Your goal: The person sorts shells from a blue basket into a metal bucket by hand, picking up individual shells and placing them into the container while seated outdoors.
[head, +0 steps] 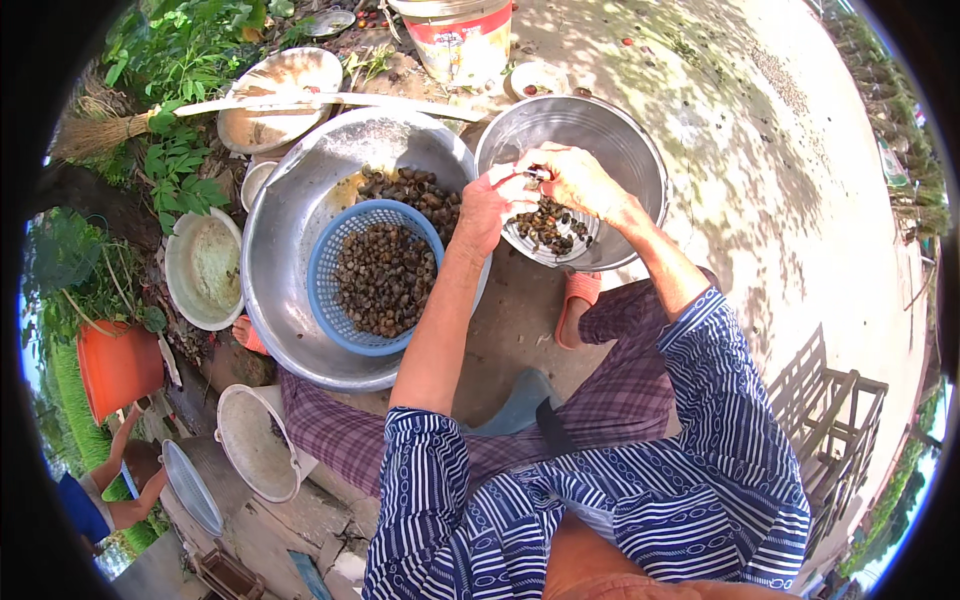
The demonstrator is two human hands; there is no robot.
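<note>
My left hand and my right hand meet above a round metal basin, both with fingers closed around a small dark, shiny object. The fingers hide most of it, so its kind is unclear. Below them, small dark pieces lie in the basin's near side. To the left, a larger metal basin holds a blue plastic basket full of small brown snails. More dark snails or shells lie loose beside the basket, at the basin's far side.
A straw broom lies across the far side, near a printed bucket. Pale bowls and a white bucket stand left. An orange pot and another person are farther left. A wooden rack stands right.
</note>
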